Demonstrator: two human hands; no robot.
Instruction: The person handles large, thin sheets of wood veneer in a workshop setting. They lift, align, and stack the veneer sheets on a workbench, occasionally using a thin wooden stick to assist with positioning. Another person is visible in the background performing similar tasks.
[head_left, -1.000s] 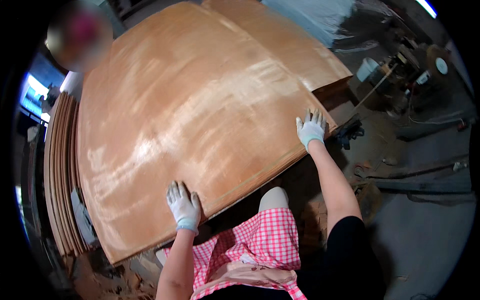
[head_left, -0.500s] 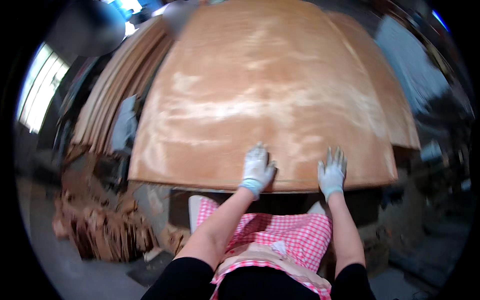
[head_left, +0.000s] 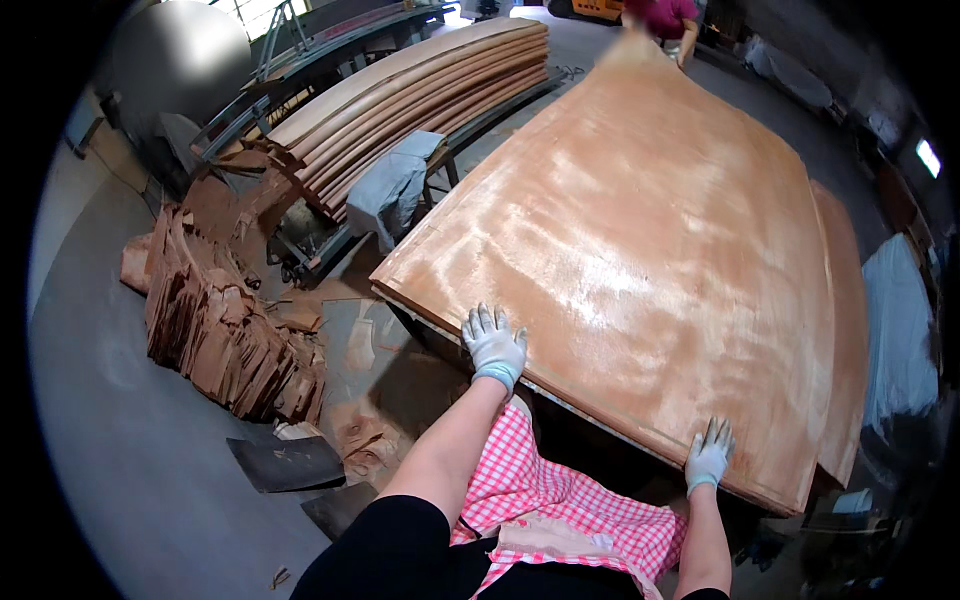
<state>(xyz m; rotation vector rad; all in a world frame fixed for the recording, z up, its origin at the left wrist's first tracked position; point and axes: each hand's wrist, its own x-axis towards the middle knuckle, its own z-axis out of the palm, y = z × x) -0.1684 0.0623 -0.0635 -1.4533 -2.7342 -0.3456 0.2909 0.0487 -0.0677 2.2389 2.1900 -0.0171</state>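
A large, thin reddish-brown wood veneer sheet (head_left: 650, 240) covers the broad surface in front of me, its near edge just before my body. My left hand (head_left: 494, 345), in a pale work glove, lies flat on that edge with fingers spread. Farther right, my right hand (head_left: 709, 453), gloved the same way, rests on the sheet near its right corner, fingers outstretched. Neither hand is closed around anything. A second brown sheet (head_left: 842, 330) sticks out along the right side, partly under the top one. What supports the sheets is mostly hidden.
Across the far end stands another person (head_left: 672, 18) in a dark red top. A stack of wood sheets (head_left: 430, 95) lies back left, beside a grey cloth (head_left: 395, 185). Broken veneer scraps (head_left: 225, 320) are piled on the floor at left. A pale blue cover (head_left: 900, 330) hangs at right.
My view has turned toward the left, so the sheet now appears slanted and the far person shows. My hands are farther apart, the left one nearer the sheet's left corner; both stay flat.
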